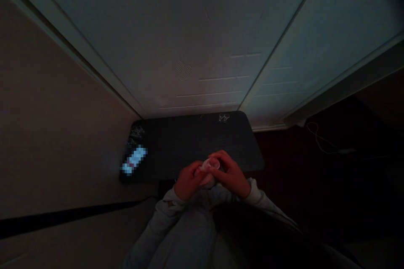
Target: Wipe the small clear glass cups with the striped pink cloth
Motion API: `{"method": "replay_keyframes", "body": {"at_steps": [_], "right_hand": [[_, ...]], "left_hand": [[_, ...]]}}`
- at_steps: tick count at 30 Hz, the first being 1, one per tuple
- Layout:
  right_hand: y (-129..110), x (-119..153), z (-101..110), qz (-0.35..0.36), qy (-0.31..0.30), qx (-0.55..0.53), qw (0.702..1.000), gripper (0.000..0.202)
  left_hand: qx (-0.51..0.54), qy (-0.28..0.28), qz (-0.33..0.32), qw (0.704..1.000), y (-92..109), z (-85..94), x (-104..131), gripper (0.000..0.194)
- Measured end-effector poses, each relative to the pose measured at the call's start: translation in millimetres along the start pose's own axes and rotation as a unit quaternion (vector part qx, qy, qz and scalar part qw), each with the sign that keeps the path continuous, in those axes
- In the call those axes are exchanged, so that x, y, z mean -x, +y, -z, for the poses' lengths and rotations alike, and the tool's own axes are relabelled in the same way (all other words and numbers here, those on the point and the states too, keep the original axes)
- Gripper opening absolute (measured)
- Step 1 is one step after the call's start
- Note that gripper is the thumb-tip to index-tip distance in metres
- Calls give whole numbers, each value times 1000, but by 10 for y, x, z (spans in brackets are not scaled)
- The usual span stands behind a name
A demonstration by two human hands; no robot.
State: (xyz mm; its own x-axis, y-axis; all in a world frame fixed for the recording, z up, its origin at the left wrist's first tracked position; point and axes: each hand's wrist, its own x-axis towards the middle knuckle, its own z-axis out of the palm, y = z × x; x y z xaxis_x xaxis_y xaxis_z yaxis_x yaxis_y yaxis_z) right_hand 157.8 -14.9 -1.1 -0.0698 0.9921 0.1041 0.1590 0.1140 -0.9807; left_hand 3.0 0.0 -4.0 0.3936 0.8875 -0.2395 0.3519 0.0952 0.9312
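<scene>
In dim reddish light, both hands meet in front of my body at the table's near edge. My left hand (188, 180) is closed around a small pale thing, and its fingertips touch the side. My right hand (232, 175) curls round the other side, its fingers at the rim. The small pale cup-like thing (215, 162) has a round open end facing up. Pale material, perhaps part of it, shows below between the hands. Its exact kind cannot be made out, and my fingers hide much of it.
The dark table (186, 141) stands against white panels. A bright blurred screen (134, 160) lies at its left end, near a tangle of small clear pieces (137, 131). Small clear loops (224, 117) lie at the back. A white cable (322, 138) runs along the floor, right.
</scene>
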Motion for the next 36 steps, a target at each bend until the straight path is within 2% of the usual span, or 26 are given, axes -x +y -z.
{"method": "replay_keyframes", "body": {"at_steps": [7,14,20,27,33,36], "right_hand": [[-13,9,-15,-19,-10,-14,1000,22],[-22,8,-38,-37,-10,-23,999,23],[23,0,-80,-38,-16,-39,998,20],[92,23,-97,-34,-25,-85,996,28],[-43,18,-59,-40,-4,-97,994,21],[-90,27,-75,-61,-12,-131,989,21]], "left_hand": [[59,-30,-19,998,1,27,20,31],[68,-25,-20,997,37,12,43,30],[98,-10,0,995,65,11,57,29],[164,14,43,985,80,-12,32,30],[171,-15,41,984,77,-29,23,35],[187,-34,43,981,54,-56,21,37]]}}
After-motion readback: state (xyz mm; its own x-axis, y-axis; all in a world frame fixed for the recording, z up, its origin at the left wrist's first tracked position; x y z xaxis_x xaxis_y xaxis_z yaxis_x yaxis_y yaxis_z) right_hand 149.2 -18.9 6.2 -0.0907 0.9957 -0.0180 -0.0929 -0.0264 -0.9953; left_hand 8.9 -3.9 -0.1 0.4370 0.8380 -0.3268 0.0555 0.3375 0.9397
